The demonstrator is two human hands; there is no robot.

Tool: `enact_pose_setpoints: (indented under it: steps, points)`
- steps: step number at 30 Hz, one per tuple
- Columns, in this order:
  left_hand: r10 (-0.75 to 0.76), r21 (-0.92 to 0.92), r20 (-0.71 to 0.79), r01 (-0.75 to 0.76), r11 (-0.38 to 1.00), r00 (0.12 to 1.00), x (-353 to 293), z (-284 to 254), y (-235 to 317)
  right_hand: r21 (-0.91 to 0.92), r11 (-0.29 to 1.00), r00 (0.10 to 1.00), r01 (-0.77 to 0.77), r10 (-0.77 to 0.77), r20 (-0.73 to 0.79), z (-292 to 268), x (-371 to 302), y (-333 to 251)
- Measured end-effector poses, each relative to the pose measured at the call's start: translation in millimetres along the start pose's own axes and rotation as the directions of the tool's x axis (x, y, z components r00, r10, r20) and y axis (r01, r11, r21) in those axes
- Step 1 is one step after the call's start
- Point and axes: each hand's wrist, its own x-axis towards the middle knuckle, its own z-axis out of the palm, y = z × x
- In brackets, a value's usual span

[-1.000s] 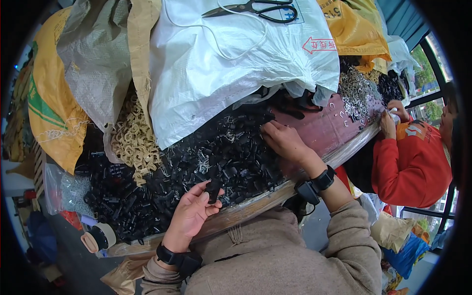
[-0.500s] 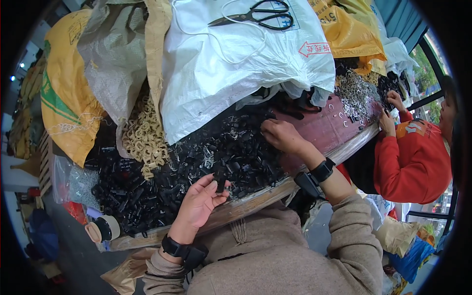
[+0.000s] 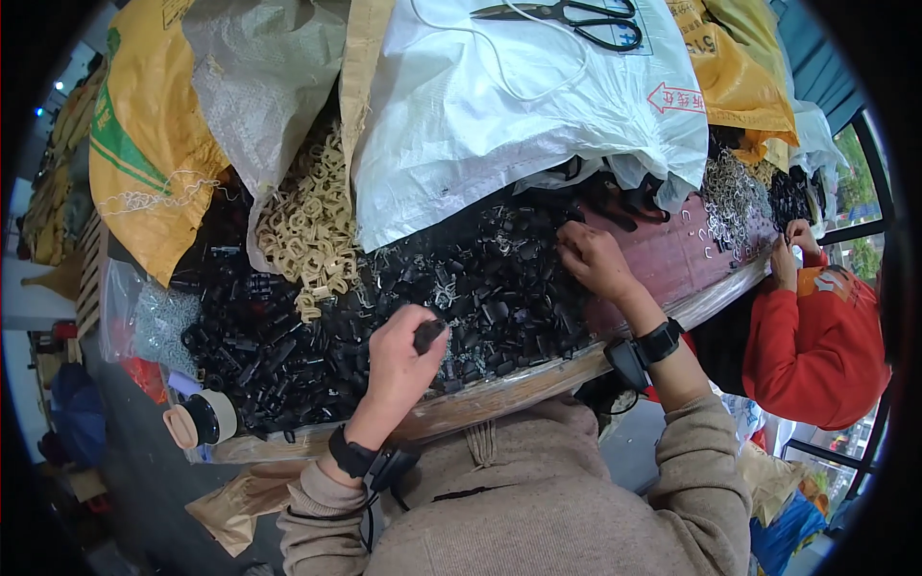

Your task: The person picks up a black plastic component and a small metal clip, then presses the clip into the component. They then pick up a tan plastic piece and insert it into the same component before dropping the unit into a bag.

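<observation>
My left hand (image 3: 396,360) is closed round a small black plastic part (image 3: 429,335), whose end sticks out beside the thumb. It hovers over the near side of a heap of black plastic pieces (image 3: 322,360) mixed with small metal bits. Farther right, my right hand (image 3: 597,264) reaches to the heap's right edge, by the dark reddish bare tabletop (image 3: 663,254). Its fingers are curled and pinched together, and anything between them is hidden.
Beige plastic rings (image 3: 312,226) spill from a sack left of the large white sack (image 3: 519,115), on which black scissors (image 3: 581,17) lie. Metal hooks (image 3: 735,206) are piled at right, near a co-worker in red (image 3: 816,346). A tape roll (image 3: 204,420) stands at the left corner.
My left hand has turned from palm-up with spread fingers to a closed grip round the black part. My right hand stays at the heap's right edge. The whole view has shifted slightly.
</observation>
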Motion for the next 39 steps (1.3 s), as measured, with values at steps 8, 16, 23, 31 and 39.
enact_pose_setpoints:
  steps: [8, 16, 23, 31, 39]
  points:
    - [0.098, 0.506, 0.097, -0.134, 0.852, 0.990, 21, 11, 13, -0.039, 0.999, 0.996, 0.005, -0.009, -0.089, 8, -4, 7]
    - [0.119, 0.479, 0.067, -0.136, 0.867, 0.991, 19, 16, 9, 0.115, 0.993, 0.995, -0.028, 0.039, -0.091, -1, -17, 0]
    - [0.155, 0.145, -0.034, -0.149, 0.978, 0.987, 16, 3, 10, 0.241, 0.963, 0.974, 0.122, -0.069, -0.216, -6, -33, -35]
    - [0.031, -0.291, 0.043, -0.017, 0.957, 0.999, 4, 12, 25, 0.605, 0.784, 0.973, 0.139, -0.223, 0.065, 21, -27, -103]
    - [0.123, -0.255, 0.045, -0.108, 0.961, 0.991, -2, 6, 27, 0.757, 0.646, 0.940, -0.092, -0.195, 0.281, 14, -26, -110]
